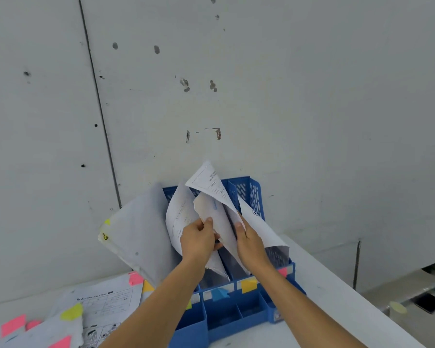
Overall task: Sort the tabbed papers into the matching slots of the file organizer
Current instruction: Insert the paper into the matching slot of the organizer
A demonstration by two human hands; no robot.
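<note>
A blue file organizer [255,194] stands on the white table against the wall, with coloured labels on its front: blue [219,294], yellow [248,285] and pink [283,272]. Papers stand in its slots and lean out. My left hand [199,241] pinches a worn sheet [211,207] in a middle slot. My right hand [250,244] grips a printed sheet [209,182] that curls over towards the right slots. A thick bundle with yellow tabs [138,234] leans out of the left slot.
More tabbed papers [103,305] lie on the table at the lower left, with pink tabs [13,325] and yellow tabs [72,312]. The table edge [337,285] runs diagonally on the right. Beyond it lies a dark flat object [428,303].
</note>
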